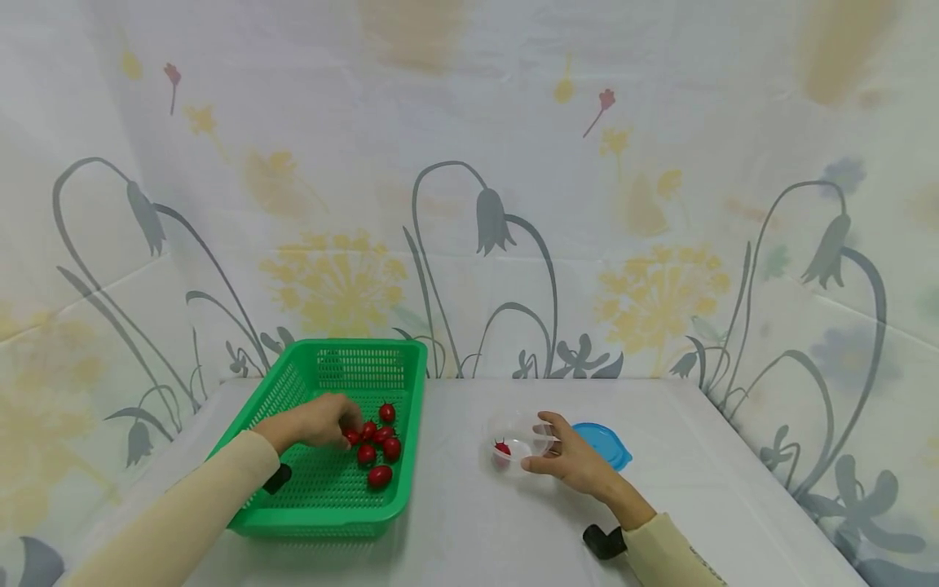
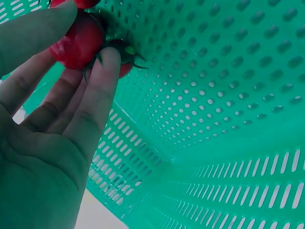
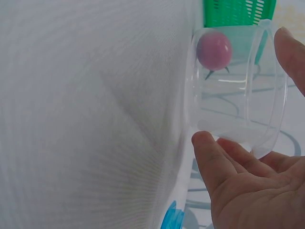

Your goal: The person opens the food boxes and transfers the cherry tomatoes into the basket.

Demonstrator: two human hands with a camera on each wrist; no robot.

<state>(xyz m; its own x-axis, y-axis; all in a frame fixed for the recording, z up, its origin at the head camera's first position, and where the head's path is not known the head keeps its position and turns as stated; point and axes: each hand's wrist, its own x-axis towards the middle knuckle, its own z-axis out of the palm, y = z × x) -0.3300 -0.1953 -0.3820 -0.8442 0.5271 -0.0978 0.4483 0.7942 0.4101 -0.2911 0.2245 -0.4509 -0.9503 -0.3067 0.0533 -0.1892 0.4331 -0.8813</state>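
Note:
Inside the green plastic basket, my left hand pinches a red cherry tomato between thumb and fingers. Another tomato with a green stem touches my fingertip in the left wrist view. Several loose cherry tomatoes lie on the basket floor beside that hand. My right hand holds a clear round plastic tub from its right side, thumb at the rim and fingers along the wall. The tub stands upright on the table. One cherry tomato sits at its bottom, against the left side.
A blue lid lies on the white table just behind and right of my right hand. The basket stands to the left of the tub, with table between them. A flower-printed curtain hangs behind the table.

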